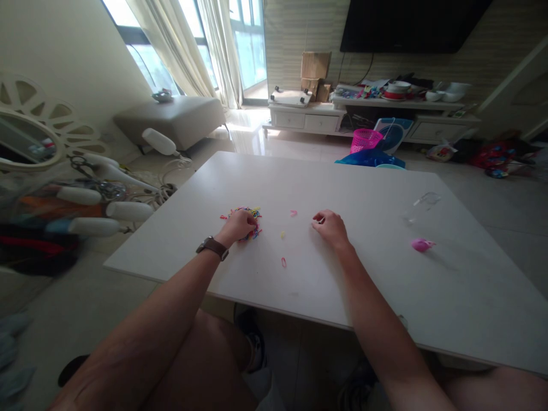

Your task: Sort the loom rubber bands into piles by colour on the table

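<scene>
Left hand (240, 224) and right hand (331, 227): bare, five-fingered build. Left forearm (160, 319) and right forearm (381, 319): bare, tapering to the wrist. Watch-like wristband (213, 246), one, left wrist: dark brown, broad, metallic glints at edge. Shoe (257, 349), one: dark with pale markings, partly hidden. Cloth at lap (262, 389): light grey, blurred.

Pretty dim room tbh, all the light's coming from the windows (250, 45) up top, which are blown out and throw glare on the floor (246, 128). Soft shadows on the table (240, 177). Edges look stretched and smeary, left side's worst, and fine detail's mushy.
</scene>
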The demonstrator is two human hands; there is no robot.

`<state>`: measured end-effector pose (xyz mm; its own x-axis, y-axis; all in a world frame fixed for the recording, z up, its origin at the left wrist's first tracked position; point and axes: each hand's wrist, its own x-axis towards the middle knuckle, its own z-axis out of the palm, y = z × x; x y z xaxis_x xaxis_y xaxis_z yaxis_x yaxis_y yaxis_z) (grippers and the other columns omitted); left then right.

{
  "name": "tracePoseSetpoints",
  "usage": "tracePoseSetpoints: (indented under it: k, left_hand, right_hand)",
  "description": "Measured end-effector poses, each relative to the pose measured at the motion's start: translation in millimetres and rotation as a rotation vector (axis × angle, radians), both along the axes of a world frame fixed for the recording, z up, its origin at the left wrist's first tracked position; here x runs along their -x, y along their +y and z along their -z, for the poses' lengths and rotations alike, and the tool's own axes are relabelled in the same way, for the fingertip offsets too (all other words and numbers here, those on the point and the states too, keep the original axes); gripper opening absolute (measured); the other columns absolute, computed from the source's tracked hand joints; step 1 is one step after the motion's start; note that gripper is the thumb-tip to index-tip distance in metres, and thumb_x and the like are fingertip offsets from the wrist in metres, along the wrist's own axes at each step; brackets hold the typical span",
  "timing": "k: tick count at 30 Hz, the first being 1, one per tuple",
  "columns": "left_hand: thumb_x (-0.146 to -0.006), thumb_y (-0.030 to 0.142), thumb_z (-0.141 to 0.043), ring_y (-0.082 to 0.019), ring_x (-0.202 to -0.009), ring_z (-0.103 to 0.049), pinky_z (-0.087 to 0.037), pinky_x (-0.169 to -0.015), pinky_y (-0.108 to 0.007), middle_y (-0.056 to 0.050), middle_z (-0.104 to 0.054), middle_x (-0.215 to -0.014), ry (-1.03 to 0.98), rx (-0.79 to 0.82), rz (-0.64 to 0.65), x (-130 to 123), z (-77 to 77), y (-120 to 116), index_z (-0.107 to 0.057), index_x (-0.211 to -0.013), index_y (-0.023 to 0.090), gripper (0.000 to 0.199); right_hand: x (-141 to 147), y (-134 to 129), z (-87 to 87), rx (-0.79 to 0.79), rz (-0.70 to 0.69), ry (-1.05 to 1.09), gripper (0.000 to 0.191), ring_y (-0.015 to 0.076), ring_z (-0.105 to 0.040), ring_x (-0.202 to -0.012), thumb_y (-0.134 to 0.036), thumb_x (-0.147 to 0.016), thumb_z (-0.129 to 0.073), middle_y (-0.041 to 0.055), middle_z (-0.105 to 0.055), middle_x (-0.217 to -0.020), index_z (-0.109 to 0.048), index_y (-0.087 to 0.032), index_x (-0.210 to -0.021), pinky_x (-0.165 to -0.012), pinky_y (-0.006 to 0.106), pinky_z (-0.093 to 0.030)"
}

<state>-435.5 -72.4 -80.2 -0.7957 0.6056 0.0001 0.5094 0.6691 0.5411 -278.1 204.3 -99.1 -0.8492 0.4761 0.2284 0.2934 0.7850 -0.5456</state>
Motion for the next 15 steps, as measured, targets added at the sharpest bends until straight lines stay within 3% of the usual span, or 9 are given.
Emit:
tracePoseSetpoints:
  k: [3, 9, 15]
  left_hand:
    - [-0.064, 0.021, -0.068, -0.019, -0.070, -0.063, -0.045, -0.066, -0.026, -0.003, -0.072, -0.070, 0.025, -0.009, -0.029, 1, -2.0, 0, -0.074, -0.062, 0.023, 0.007]
    - [-0.073, 0.025, -0.065, -0.017, -0.067, -0.062, -0.043, -0.063, -0.025, -0.005, -0.073, -0.072, 0.043, -0.079, -0.155, -7, -22.7, -2, -0.076, -0.076, 0.019, 0.013]
    - [-0.071, 0.026, -0.068, -0.017, -0.067, -0.063, -0.044, -0.063, -0.025, -0.005, -0.074, -0.072, 0.027, -0.108, -0.215, -13, -31.9, 1, -0.076, -0.077, 0.018, 0.012]
  right_hand:
    - [1, -1, -1.0, 0.023, -0.008, 0.019, 0.010, 0.0154, -0.062, -0.073, -0.021, -0.074, -0.069, 0.0012, -0.071, -0.085, -0.074, -0.023, -0.082, -0.072, 0.028, -0.047]
    - [2, -4, -2.6, 0.048, -0.029, 0.099, 0.006, 0.0152, -0.061, -0.071, -0.023, -0.076, -0.069, 0.0013, -0.070, -0.082, -0.072, -0.021, -0.081, -0.074, 0.029, -0.048]
    - [4, -11, -1.0, 0.054, -0.098, 0.135, 0.004, 0.0156, -0.061, -0.073, -0.020, -0.078, -0.068, 0.0012, -0.068, -0.081, -0.071, -0.021, -0.080, -0.075, 0.029, -0.048]
